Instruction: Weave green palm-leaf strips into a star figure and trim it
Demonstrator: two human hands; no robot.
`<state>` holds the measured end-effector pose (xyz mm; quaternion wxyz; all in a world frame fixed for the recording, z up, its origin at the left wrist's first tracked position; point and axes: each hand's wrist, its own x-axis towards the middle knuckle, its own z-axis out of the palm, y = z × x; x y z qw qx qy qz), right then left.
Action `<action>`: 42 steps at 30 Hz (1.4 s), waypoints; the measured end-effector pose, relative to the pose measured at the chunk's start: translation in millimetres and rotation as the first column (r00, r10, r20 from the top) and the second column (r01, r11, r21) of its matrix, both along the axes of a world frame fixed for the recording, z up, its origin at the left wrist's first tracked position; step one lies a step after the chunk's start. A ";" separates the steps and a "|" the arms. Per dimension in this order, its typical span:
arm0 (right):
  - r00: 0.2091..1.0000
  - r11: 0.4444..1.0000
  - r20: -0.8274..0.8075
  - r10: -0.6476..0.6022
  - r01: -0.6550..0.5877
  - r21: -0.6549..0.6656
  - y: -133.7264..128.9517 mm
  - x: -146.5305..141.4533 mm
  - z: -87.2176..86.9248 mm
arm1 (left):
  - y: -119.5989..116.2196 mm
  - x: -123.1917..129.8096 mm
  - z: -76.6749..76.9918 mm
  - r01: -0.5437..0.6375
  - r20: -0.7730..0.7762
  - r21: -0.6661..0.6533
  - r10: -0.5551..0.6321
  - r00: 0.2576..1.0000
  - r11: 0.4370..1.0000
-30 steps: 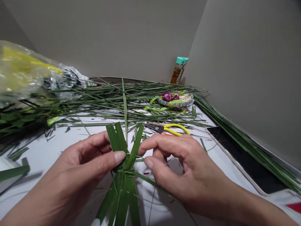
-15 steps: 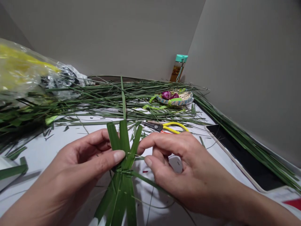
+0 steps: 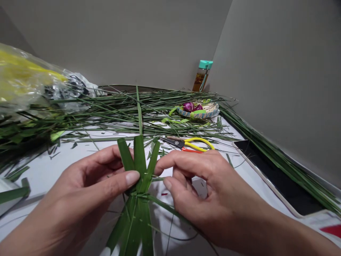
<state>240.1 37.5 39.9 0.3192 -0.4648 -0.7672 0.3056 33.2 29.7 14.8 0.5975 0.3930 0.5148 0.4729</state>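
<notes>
— Green leaf strips (image 3: 135, 167), several of them crossed and gathered at one point, sit between both hands just above the white surface (image 3: 53, 167). How would you say they handle?

— Light and thin, I'd judge. They look flat and ribbon-like, bendy across the flat face but fairly springy along the length, so they probably crease if folded hard and split along the grain if pulled sideways. Slightly waxy too, so they may slide under the thumb.

— Where is the hold?

— Right at the crossing. The left hand (image 3: 80, 192) is closed on the bundle, thumb pressed on the front of the strips and fingers behind. The right hand (image 3: 213, 192) pinches from the other side, forefinger and thumb closed together on what looks like a thin strand at the same junction. That seems the sensible place, since the loose ends would fan out otherwise.

— Which way does it point?

— Long axis runs away from the person. Three short cut ends fan upward and away, toward the yellow-handled scissors (image 3: 194, 144) and the pile of long leaves (image 3: 149, 103). Longer tails spread down toward the bottom edge of the view.

— Anything else close by?

— A small woven tray (image 3: 210, 113) with purple pieces, and a teal-capped bottle (image 3: 201, 76) in the corner.
</notes>
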 end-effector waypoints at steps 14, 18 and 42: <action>1.000 1.000 -0.001 -0.018 0.018 -0.019 -2.7 -3.4 -2.3 | 3.8 -4.8 -5.6 0.030 0.019 0.016 -0.031 0.999 0.999; 0.999 0.999 0.009 -0.040 0.040 -0.013 -2.5 -4.7 -2.8 | 6.9 -3.1 -4.6 0.002 0.080 -0.012 -0.001 0.997 1.000; 0.988 0.990 0.062 -0.138 0.139 -0.010 -12.1 -9.6 -9.3 | 5.5 6.7 2.4 -0.015 0.036 -0.070 0.018 0.999 0.997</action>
